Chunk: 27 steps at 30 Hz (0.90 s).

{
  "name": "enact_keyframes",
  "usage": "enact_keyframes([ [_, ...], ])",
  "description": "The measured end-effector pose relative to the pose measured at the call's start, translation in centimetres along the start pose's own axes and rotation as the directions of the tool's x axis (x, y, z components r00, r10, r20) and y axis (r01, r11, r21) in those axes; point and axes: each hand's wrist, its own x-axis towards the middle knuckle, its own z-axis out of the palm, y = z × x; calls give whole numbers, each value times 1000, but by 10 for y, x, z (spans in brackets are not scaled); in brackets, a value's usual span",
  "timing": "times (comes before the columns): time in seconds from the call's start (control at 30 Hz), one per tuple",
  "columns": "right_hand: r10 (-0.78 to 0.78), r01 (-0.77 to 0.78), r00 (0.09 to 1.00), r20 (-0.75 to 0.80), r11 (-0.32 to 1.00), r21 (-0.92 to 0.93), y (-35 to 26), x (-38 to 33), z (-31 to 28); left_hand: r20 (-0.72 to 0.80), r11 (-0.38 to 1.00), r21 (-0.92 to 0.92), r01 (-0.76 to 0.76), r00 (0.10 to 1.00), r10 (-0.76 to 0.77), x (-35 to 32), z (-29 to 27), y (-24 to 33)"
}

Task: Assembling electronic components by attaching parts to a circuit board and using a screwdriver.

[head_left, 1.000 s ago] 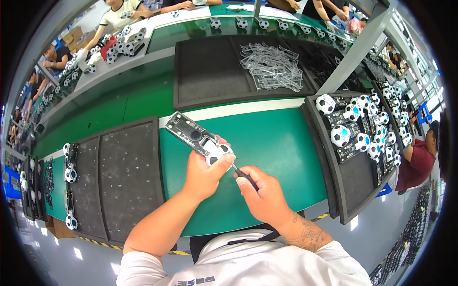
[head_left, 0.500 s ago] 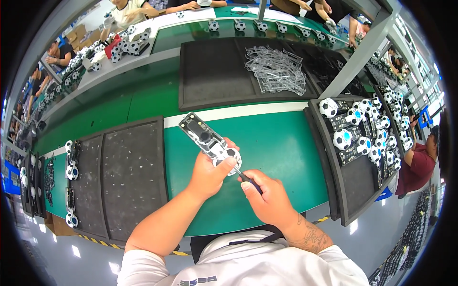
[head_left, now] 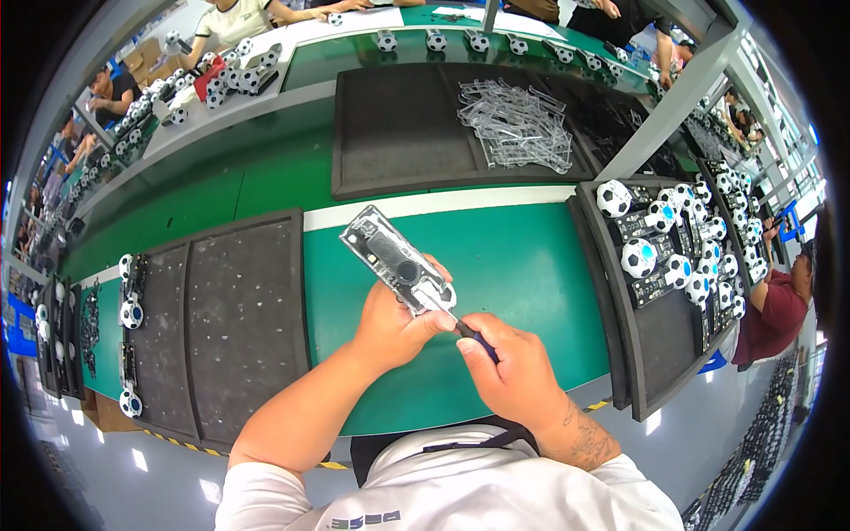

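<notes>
Over the green mat, my left hand is closed round a flat, clear-cased electronic device with a dark inside and a round black part. The device tilts, its far end up to the left. Its black-and-white soccer-ball part shows only in part behind my thumb and the clear neck. My right hand grips a screwdriver with a dark handle, its thin shaft pointed at the device's near end. My left thumb hides where the tip meets the device.
A dark tray at right holds several ball-ended circuit units. Another dark foam tray lies at left, ball units along its edge. Clear plastic parts are heaped in the far tray. A grey metal post slants at upper right. Co-workers sit beyond.
The device has shifted slightly right and turned in my left hand, so less of its ball shows. My right hand and screwdriver have moved slightly right. Ball units on the far line have shifted left.
</notes>
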Motion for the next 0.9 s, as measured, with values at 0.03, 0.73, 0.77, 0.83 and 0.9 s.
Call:
enact_keyframes([
  [0.03,21,-21,1000,6,1000,-5,-1,0,-5,16,997,75,-7,1000,6,1,-1,2],
  [0.73,144,-159,987,-70,927,-339,61,15,-26,-66,747,652,134,991,-120,9,-4,2],
  [0.77,92,-127,989,-111,924,-362,74,15,-18,-23,755,650,90,995,-99,10,-1,4],
  [0.83,39,-102,985,-167,914,-393,76,18,-10,33,767,642,29,997,-65,5,4,3],
  [0.9,-390,252,882,-264,864,-436,63,23,-7,187,670,737,-89,980,-75,-3,8,-4],
])
